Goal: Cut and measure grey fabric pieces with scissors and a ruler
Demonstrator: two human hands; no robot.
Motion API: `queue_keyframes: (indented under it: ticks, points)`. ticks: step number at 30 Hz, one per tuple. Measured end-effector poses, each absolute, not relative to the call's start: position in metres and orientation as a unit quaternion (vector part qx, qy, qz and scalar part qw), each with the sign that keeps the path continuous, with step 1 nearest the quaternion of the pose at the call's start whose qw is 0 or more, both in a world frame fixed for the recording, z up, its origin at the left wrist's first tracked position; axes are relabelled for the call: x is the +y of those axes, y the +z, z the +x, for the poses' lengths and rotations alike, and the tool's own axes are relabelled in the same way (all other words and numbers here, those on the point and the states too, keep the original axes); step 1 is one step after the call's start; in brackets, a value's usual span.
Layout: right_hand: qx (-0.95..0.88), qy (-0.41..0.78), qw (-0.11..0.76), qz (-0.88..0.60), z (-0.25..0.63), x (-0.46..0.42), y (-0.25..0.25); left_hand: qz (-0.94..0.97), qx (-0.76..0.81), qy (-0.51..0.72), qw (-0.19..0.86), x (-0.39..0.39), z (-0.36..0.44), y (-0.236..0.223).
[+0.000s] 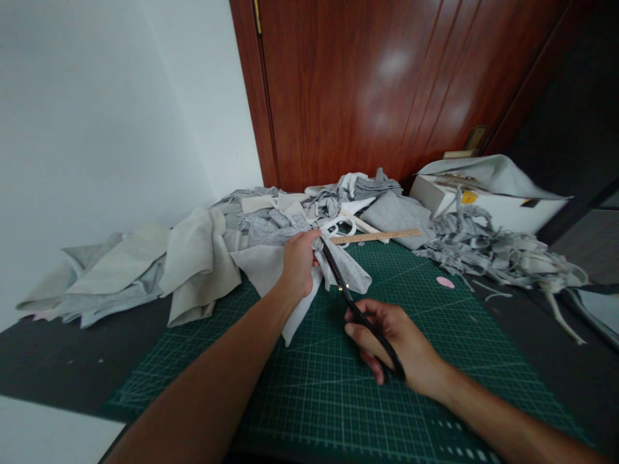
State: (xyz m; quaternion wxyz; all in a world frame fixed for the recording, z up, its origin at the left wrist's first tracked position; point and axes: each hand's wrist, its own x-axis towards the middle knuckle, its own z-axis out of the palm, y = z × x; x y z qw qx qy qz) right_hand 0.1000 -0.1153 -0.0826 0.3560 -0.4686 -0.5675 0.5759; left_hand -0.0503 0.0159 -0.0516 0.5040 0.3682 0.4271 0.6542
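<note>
A wooden ruler [382, 236] and white loop handles [344, 225] lay just beyond the tips of your black scissors [355, 306], crowding the far edge of your working space. Behind them spread a heap of grey fabric scraps [275, 229]; folded cream-and-grey cloth [193, 258] sat to the left, partly over the mat's corner. To the right, a tangle of shredded strips [483, 251] lay in front of a white box [507, 211], and a pink oval piece [445, 282] rested on the mat nearby.

Your green cutting mat [309, 393], ruled with a pale grid, covered much of a dark tabletop [77, 351]. Beyond stood a glossy red-brown door [348, 96] beside a plain white wall [120, 96].

The light grey fabric piece [264, 264] hung in thin, pointed flaps over the mat, below your left hand [300, 258], whose fingers were pinched together on its upper part. Your right hand [394, 341] had its fingers wrapped around the scissors' dark, curved handles, the long, narrow blades pointing at the cloth beside your left fingertips.
</note>
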Motion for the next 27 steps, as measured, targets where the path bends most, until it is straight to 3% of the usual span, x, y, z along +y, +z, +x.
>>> queue_keyframes:
  ticks: [18,27]
  points:
    - [-0.562,0.580,0.359,-0.468,0.1000,-0.1145,-0.0843,0.441,0.449,0.699,0.340,0.0108,-0.0501,-0.0533]
    - [-0.555,0.578,0.367,-0.472,0.1002,-0.1136,-0.0856,0.482,0.431,0.690,0.324,0.0153,-0.0552,-0.0585]
